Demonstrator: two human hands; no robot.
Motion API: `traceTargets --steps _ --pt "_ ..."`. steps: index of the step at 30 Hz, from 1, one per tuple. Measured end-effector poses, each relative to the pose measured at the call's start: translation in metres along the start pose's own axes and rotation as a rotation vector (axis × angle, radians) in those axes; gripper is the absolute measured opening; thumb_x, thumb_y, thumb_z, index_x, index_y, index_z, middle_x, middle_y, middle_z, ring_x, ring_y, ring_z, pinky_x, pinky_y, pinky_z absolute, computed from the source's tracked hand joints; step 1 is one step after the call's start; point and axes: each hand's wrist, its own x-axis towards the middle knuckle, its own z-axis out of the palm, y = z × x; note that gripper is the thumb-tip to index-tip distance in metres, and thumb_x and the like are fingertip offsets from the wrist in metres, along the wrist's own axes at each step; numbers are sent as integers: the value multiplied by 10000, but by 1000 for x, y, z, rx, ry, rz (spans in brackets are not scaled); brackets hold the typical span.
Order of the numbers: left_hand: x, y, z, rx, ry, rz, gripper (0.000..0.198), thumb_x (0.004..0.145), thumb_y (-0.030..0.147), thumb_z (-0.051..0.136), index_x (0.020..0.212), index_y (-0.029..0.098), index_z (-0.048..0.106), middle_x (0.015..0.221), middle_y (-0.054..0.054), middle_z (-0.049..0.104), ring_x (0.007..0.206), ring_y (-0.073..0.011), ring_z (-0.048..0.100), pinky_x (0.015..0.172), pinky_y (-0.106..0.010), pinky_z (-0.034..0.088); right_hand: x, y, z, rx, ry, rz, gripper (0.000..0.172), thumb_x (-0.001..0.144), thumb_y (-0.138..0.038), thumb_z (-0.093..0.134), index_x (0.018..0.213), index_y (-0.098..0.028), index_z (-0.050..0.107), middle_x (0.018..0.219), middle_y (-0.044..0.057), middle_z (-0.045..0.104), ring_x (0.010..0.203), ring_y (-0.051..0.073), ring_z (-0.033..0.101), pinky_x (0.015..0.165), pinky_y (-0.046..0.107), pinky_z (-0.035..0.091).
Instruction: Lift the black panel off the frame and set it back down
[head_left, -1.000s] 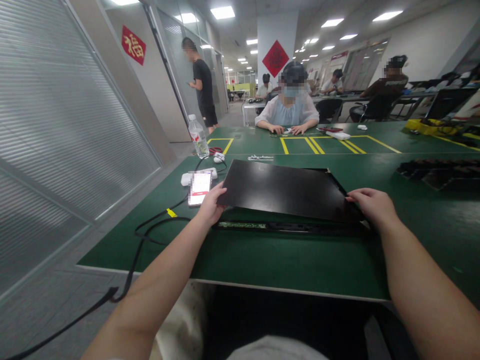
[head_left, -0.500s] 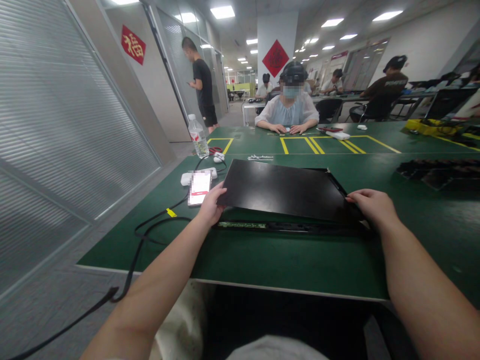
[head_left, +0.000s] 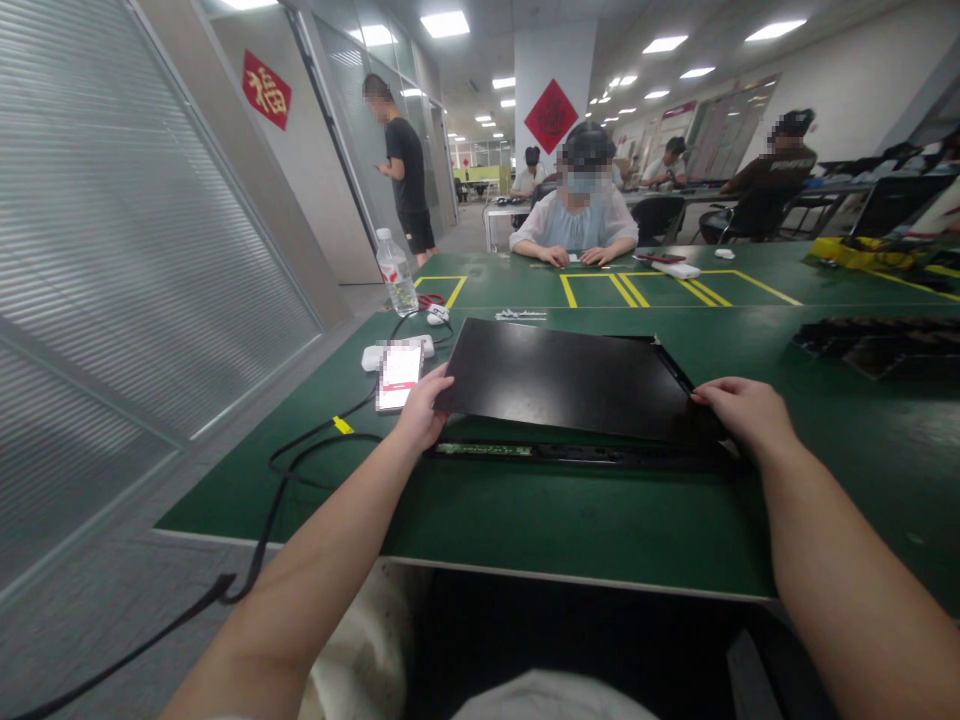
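Note:
A flat, glossy black panel lies tilted over a shallow black frame, its near edge raised. Along the frame's near side a strip of green circuit board shows; the rest of the inside is hidden under the panel. My left hand is closed on the panel's left edge, thumb on top and fingers underneath. At the right, my right hand pinches the edge where panel and frame meet; which of the two it grips is hard to tell.
Left of the panel are a lit phone, a white power strip, a black cable and a water bottle. Black parts stand at the right on the green table. Opposite sits a person.
My hands, the panel and the frame keep nearly the same place. Across the table, the seated person's fingers have shifted slightly around a small white thing.

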Motion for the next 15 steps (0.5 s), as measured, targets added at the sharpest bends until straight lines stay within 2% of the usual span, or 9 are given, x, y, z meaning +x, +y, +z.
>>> traceTargets --steps 6,15 --pt "-1 0 1 6 2 5 499 665 188 773 1161 137 785 1045 -96 818 994 -272 754 709 -284 621 -2 -1 1 -21 18 -15 92 740 -333 711 729 -262 770 759 80 747 755 272 686 674 378 508" --pt "-4 1 3 29 1 11 453 662 197 783 1111 138 794 1047 -92 815 1008 -281 749 761 -314 631 -2 -2 0 -51 11 7 139 740 -355 709 768 -246 790 812 82 762 777 260 675 703 374 510"
